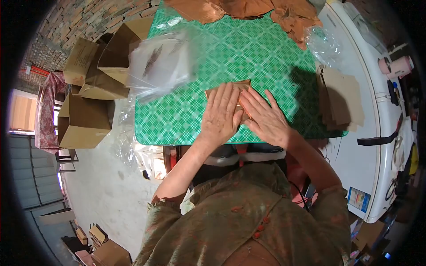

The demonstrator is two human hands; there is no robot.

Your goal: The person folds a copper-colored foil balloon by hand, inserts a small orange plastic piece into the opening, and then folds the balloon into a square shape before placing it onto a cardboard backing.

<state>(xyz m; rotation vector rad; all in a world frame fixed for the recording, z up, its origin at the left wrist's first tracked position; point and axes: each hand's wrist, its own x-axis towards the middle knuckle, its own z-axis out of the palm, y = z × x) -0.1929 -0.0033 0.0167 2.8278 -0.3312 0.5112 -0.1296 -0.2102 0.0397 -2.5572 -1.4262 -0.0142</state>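
Both my hands lie flat, side by side, on a folded brown piece near the front edge of the green checked table. The piece looks shiny, as if in clear plastic, and most of it is hidden under my palms. My left hand covers its left part with fingers outstretched. Over the right part rests my right hand, its fingers straight and the thumb pointing inward. A stack of clear plastic bags lies to the left of my hands.
Brown crumpled pieces lie along the table's far edge. Flat brown sheets are stacked at the right edge, below crumpled clear plastic. Open cardboard boxes stand on the left. A white appliance borders the right side.
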